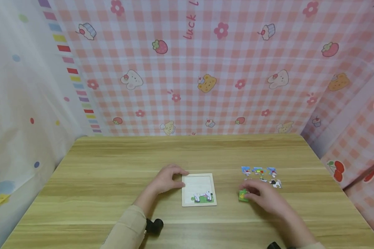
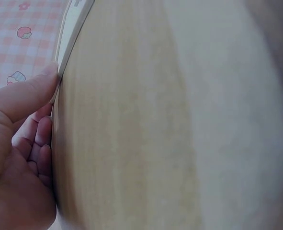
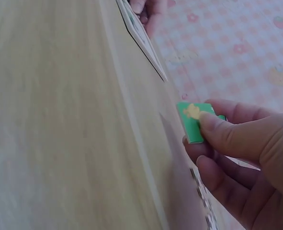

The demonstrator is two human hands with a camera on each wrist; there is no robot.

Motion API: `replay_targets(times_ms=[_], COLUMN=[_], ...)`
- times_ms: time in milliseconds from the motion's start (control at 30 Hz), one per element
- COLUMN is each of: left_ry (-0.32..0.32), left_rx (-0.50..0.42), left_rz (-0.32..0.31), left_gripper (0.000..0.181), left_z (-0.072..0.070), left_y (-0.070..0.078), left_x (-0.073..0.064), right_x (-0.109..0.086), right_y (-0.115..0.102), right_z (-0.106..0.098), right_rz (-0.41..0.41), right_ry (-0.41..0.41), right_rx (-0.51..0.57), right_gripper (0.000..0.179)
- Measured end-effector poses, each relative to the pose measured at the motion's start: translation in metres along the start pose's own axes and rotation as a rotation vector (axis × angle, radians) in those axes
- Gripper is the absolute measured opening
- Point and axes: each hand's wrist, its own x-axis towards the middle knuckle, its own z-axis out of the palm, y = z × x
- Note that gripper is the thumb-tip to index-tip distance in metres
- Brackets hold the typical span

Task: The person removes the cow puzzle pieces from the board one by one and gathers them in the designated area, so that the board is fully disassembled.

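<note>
A square wooden puzzle tray [image 1: 214,186] lies flat on the table, with white-and-green animal pieces [image 1: 203,197] fitted along its lower right. My left hand [image 1: 166,180] holds the tray by its upper left corner, the thumb on the left rim and a finger at the top; the left wrist view shows the thumb [image 2: 38,91] against the rim. To the right of the tray, my right hand [image 1: 263,195] pinches a green puzzle piece [image 3: 191,122] with a yellow figure between thumb and fingers. It is held raised over the table in the right wrist view.
Beyond the right hand lie several loose puzzle pieces [image 1: 259,171] in rows, the nearer row partly hidden by that hand. The wooden table [image 1: 112,162] ends at a pink checked cloth [image 1: 187,103] at the back, with more cloth hanging at both sides.
</note>
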Motion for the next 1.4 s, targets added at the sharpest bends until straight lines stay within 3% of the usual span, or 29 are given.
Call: replay_targets(times_ms=[433, 767, 1400], left_ry=[0.0, 0.0, -0.001], left_rx=[0.0, -0.007, -0.009], left_rz=[0.007, 0.011, 0.019], left_gripper=[0.032, 0.032, 0.032], left_z=[0.0, 0.0, 0.0], left_y=[-0.001, 0.001, -0.001], left_x=[0.0, -0.001, -0.001], right_x=[-0.008, -0.009, -0.011], right_y=[0.015, 0.015, 0.015], right_z=[-0.009, -0.011, -0.01], right_rz=[-0.054, 0.039, 0.025], right_ry=[-0.004, -0.028, -0.007], right_rx=[-0.11, -0.195, -0.224], right_gripper=[0.027, 0.028, 0.025])
